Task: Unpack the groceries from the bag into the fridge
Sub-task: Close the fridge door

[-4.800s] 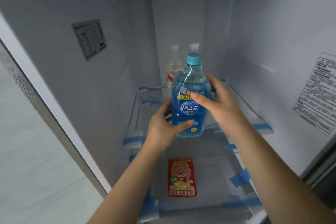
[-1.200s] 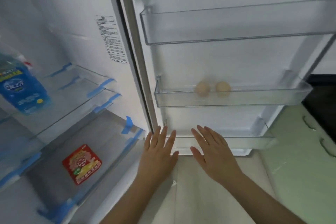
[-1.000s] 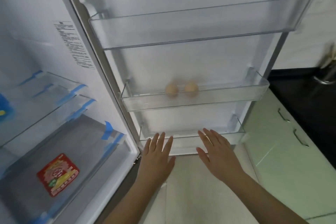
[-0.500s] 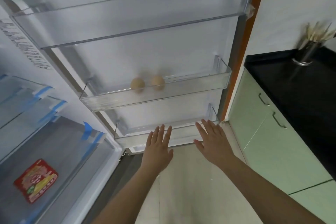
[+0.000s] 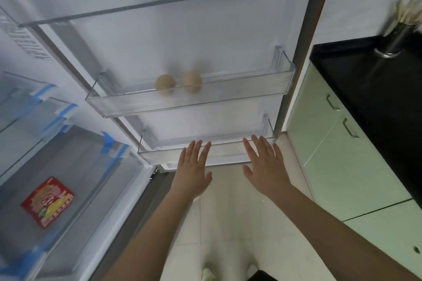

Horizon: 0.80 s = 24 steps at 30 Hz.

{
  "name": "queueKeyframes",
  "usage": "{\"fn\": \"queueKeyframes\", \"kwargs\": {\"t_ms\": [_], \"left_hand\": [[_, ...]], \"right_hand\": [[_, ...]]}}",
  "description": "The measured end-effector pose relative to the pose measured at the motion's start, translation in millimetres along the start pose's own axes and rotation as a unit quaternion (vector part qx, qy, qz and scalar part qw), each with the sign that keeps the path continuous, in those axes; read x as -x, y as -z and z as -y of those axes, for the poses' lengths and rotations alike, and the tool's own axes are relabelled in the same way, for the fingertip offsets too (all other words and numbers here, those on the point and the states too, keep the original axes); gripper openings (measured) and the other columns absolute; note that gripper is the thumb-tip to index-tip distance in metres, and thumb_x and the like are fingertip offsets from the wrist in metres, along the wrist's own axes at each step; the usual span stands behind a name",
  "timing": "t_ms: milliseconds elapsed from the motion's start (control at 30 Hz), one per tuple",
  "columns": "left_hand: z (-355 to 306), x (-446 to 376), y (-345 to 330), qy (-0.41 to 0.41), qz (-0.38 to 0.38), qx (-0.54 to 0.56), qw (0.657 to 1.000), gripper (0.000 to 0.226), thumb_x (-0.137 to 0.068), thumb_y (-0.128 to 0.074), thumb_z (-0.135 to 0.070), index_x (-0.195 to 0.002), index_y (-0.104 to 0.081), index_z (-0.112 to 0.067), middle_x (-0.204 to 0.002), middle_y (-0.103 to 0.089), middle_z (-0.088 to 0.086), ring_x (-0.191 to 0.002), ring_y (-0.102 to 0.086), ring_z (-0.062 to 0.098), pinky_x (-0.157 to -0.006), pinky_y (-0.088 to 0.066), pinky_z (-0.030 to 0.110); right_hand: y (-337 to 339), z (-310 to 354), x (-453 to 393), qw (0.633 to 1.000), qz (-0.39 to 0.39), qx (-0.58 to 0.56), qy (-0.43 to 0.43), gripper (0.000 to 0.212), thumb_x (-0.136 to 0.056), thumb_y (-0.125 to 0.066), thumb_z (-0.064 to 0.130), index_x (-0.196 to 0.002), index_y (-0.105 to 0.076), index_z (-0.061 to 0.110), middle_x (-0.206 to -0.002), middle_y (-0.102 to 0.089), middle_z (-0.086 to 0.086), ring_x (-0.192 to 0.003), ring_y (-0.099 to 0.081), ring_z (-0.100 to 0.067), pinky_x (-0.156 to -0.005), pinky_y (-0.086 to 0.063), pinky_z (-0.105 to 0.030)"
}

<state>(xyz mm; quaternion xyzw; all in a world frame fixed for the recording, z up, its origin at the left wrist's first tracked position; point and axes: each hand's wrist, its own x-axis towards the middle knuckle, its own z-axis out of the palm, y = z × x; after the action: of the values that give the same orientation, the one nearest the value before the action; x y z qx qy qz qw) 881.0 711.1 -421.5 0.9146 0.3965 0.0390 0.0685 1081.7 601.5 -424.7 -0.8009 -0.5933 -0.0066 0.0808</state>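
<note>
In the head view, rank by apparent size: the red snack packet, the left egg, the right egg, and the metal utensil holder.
1. red snack packet
2. metal utensil holder, farther away, so only apparently smaller
3. left egg and right egg, which look alike; no ranking between them

A home kitchen: an open fridge door point(image 5: 205, 48) at 12 o'clock, green cabinets point(image 5: 342, 166) and a black table point(image 5: 376, 102) at 3 o'clock.
</note>
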Motion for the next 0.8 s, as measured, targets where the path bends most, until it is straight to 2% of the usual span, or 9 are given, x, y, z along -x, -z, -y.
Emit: {"fn": "queueKeyframes", "kwargs": {"t_ms": [133,300,533,667,800], "left_hand": [[1.5,14.0,0.6,0.014,-0.001,0.032,0.999,0.079,-0.093,-0.054,-0.029,-0.157,-0.007,-0.026,-0.165,-0.004,0.003,-0.151,0.008,0.022,-0.118,0.012,0.034],[0.7,38.2,3.3,0.034,0.008,0.047,0.998,0.079,-0.094,-0.051,-0.028,-0.156,-0.002,-0.029,-0.165,0.007,-0.001,-0.15,0.017,0.017,-0.119,0.01,0.037],[-4.7,80.0,9.9,0.074,0.008,0.035,0.997,0.078,-0.096,-0.047,-0.033,-0.156,0.002,-0.026,-0.165,0.009,0.004,-0.15,0.013,0.021,-0.12,0.003,0.04],[-12.9,113.3,11.2,0.081,-0.023,0.099,0.992,0.071,-0.095,-0.049,-0.034,-0.156,-0.013,-0.024,-0.165,-0.006,0.007,-0.151,-0.002,0.023,-0.121,-0.005,0.04],[-27.4,155.3,6.9,0.042,-0.038,0.101,0.993,0.069,-0.097,-0.047,-0.037,-0.155,-0.013,-0.026,-0.165,-0.006,0.003,-0.151,-0.001,0.02,-0.12,0.0,0.036]], "right_hand": [[0.1,6.1,16.1,1.0,-0.012,0.003,0.014,0.075,-0.086,-0.063,0.041,-0.15,-0.032,0.018,-0.151,-0.041,-0.012,-0.142,-0.035,-0.033,-0.116,-0.025,-0.054],[4.7,23.9,42.8,0.999,-0.028,0.003,0.021,0.073,-0.085,-0.066,0.039,-0.148,-0.038,0.014,-0.144,-0.049,-0.014,-0.134,-0.043,-0.036,-0.115,-0.029,-0.052],[4.4,55.5,94.3,0.998,-0.06,-0.004,0.024,0.076,-0.079,-0.072,0.036,-0.143,-0.043,0.007,-0.143,-0.052,-0.012,-0.13,-0.049,-0.033,-0.113,-0.034,-0.048],[2.6,79.6,124.7,0.999,-0.031,-0.015,0.027,0.08,-0.077,-0.073,0.034,-0.145,-0.041,0.007,-0.152,-0.041,-0.012,-0.138,-0.041,-0.032,-0.114,-0.031,-0.044],[6.5,93.7,148.1,0.994,-0.004,-0.096,0.059,0.074,-0.091,-0.059,0.029,-0.153,-0.024,0.01,-0.162,-0.019,-0.007,-0.149,-0.016,-0.026,-0.12,-0.015,-0.038]]}}
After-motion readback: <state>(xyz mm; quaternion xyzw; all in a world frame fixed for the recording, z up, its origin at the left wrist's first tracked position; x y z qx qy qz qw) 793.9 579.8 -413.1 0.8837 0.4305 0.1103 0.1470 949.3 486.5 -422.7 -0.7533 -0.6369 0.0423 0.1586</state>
